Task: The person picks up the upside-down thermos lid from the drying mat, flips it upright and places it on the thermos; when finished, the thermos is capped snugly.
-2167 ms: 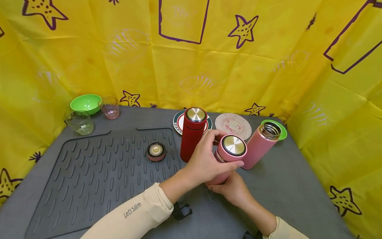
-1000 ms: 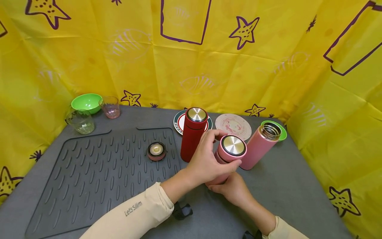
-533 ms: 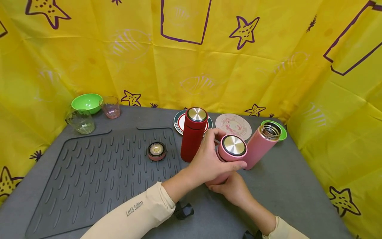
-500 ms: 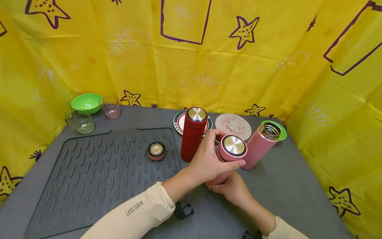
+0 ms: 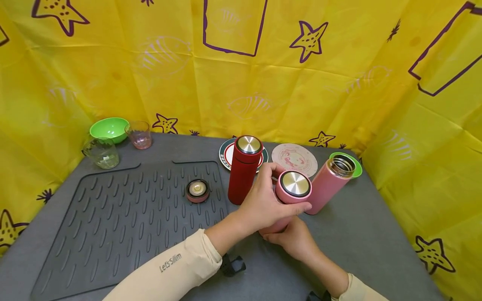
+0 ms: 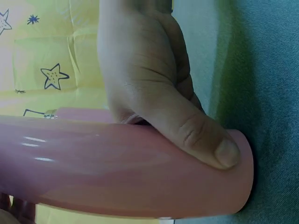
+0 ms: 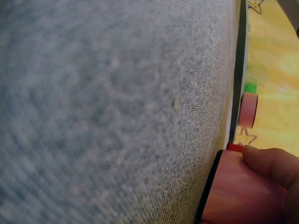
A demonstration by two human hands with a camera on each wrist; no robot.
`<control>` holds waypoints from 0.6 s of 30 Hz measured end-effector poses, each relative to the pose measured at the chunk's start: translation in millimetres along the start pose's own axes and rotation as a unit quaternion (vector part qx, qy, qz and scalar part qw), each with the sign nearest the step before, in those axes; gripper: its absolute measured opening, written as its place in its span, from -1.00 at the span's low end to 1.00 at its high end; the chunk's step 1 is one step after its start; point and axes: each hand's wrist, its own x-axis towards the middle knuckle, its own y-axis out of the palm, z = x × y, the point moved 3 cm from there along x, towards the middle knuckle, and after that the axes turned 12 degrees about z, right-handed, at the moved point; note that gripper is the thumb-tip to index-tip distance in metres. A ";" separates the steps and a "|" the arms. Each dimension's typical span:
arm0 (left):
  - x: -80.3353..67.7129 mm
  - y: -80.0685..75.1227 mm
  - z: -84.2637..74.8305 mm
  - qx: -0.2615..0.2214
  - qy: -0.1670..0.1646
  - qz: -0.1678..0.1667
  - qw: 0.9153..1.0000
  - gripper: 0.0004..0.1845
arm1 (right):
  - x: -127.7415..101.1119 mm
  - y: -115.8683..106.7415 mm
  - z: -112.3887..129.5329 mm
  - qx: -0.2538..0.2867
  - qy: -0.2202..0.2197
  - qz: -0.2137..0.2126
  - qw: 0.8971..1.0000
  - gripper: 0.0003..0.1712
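Observation:
A pink flask [image 5: 276, 225] with a steel-topped pink lid [image 5: 295, 184] stands tilted on the grey table [image 5: 361, 234]. My left hand [image 5: 263, 205] grips the lid from the left, fingers curled round its rim. Below it, my right hand [image 5: 295, 240] holds the flask's lower body. In the left wrist view the right hand [image 6: 145, 70] wraps the pink flask [image 6: 117, 172], its thumb near the base. The right wrist view shows the flask's base [image 7: 243, 196] on the table with a fingertip on it.
A red flask [image 5: 242, 171] stands just left of my hands, and an open pink flask [image 5: 327, 188] leans at the right. A loose lid [image 5: 197, 190] lies on the ribbed mat [image 5: 113, 221]. Two plates [image 5: 295, 156], a green bowl [image 5: 108, 128] and two glasses [image 5: 101, 154] stand at the back.
My left hand's fingers have shifted slightly round the lid. The flask and my right hand stay where they were.

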 end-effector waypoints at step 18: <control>-0.6 1.5 2.7 0.005 0.046 -0.001 0.999 -0.27 | -1.7 -0.5 -1.8 -0.006 0.021 -0.004 1.000 -0.61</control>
